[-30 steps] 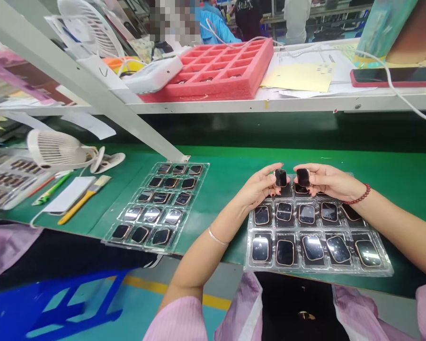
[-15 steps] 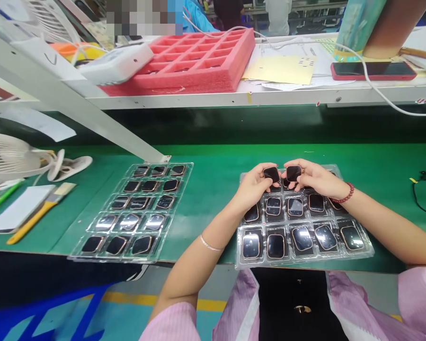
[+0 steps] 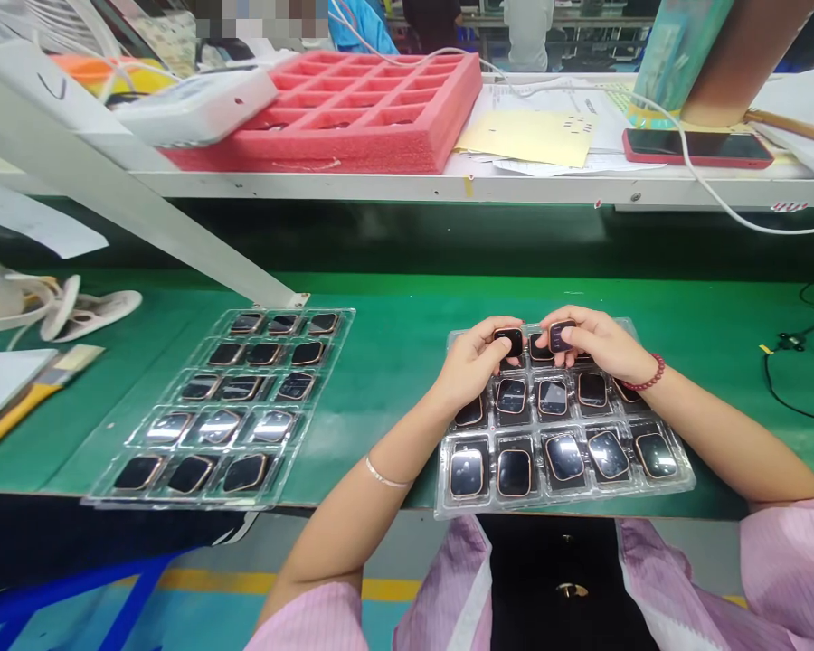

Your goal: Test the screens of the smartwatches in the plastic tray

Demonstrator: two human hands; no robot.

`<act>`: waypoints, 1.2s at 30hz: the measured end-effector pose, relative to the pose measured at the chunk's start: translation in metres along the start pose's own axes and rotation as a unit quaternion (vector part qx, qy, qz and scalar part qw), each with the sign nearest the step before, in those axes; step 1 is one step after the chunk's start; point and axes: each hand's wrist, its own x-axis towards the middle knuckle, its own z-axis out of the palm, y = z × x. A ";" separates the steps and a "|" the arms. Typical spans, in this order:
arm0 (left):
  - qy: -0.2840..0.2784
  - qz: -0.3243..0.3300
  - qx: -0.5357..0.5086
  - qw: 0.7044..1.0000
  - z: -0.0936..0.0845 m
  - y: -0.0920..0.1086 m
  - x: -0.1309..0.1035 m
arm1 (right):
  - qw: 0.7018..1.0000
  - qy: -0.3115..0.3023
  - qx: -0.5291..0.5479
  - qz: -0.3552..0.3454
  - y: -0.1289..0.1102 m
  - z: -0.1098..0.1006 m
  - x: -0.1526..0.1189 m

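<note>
My left hand [image 3: 476, 357] is closed on a smartwatch [image 3: 512, 341], its thumb lying across the dark screen. In my right hand [image 3: 595, 342] is a second smartwatch [image 3: 559, 335], with the thumb pressed on its face and faint marks lit on the display. Both are held just above the back row of a clear plastic tray [image 3: 440, 493], where several strapless watches with gold-coloured rims lie in compartments. One watch [image 3: 538, 349] in the back row shows between my hands. My hands hide other parts of that row.
To the left lies another clear tray [image 3: 95, 500] of watches, beside a slanting white post [image 3: 210, 244]. A brush [image 3: 47, 389] and part of a fan [image 3: 0, 294] are farther left. The overhead shelf bears a red foam tray [image 3: 440, 136] and a phone [image 3: 698, 147]. Black cables [image 3: 797, 344] lie at right.
The camera view has shifted slightly, so the bench appears farther left. Both thumbs now rest on the watch faces, and marks have appeared on the screens, clearest in my right hand.
</note>
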 end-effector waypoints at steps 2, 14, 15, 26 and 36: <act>-0.008 0.012 -0.002 1.000 0.001 -0.002 0.000 | 1.000 0.003 -0.009 -0.006 0.000 0.001 0.000; -0.013 0.022 -0.023 0.999 0.004 -0.004 -0.001 | 0.998 0.000 -0.055 0.004 0.001 0.003 0.000; -0.013 0.021 -0.018 1.000 0.003 -0.004 -0.001 | 0.998 -0.001 -0.056 0.003 0.000 0.003 0.001; -0.005 0.016 0.019 1.000 0.000 -0.002 -0.003 | 0.998 -0.013 -0.065 -0.005 0.000 0.006 0.003; -0.004 0.010 0.014 1.000 0.001 -0.002 -0.003 | 0.997 -0.013 -0.080 -0.021 0.000 0.007 0.000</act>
